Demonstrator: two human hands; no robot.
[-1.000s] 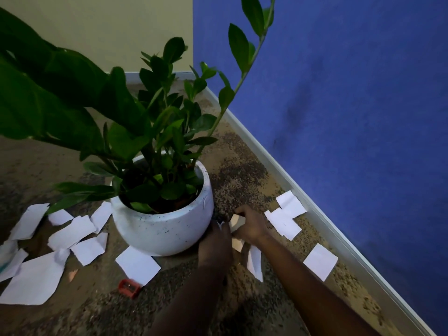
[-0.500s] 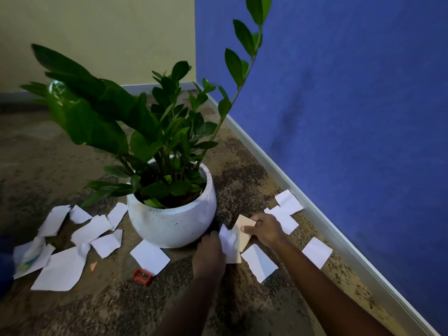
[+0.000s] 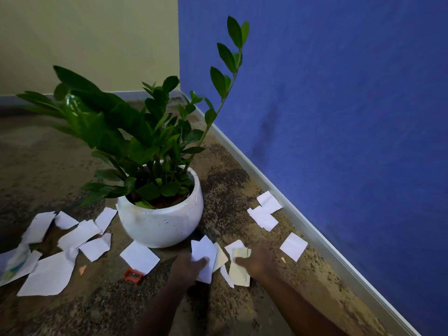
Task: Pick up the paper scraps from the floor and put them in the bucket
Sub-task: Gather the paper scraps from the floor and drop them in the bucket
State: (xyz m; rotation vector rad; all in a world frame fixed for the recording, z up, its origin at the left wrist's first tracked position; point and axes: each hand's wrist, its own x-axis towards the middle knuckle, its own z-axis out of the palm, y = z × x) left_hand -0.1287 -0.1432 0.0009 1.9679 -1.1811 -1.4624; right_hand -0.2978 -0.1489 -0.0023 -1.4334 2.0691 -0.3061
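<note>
Both hands have drawn back from the pot towards the person since half a second ago, and the right hand (image 3: 258, 261), which was then reaching out near the pair of scraps by the wall, now sits closer in with a cream scrap (image 3: 240, 270) of its own. Its thumb lies across the top of that scrap and pinches it; the fingers behind the paper are hidden and blurred. The left hand (image 3: 188, 266) grips a white scrap (image 3: 203, 253), thumb pressed on its front face, with the edge of a second cream piece (image 3: 221, 257) showing just behind it. Between the two hands a thin white sliver (image 3: 226, 276) lies on the speckled floor (image 3: 230, 185). More paper scraps remain on the floor: a loose cluster (image 3: 78, 235) left of the white plant pot (image 3: 161, 224), one single sheet (image 3: 139, 258) just in front of the pot, an overlapping pair (image 3: 264, 214) close to the skirting board (image 3: 303, 226), and a lone square (image 3: 293, 246) near the right hand. A small red sharpener (image 3: 132, 275) lies beside the single sheet. The leafy plant (image 3: 145, 134) rises from the pot in the corner where the blue wall (image 3: 339, 117) meets the pale one.
</note>
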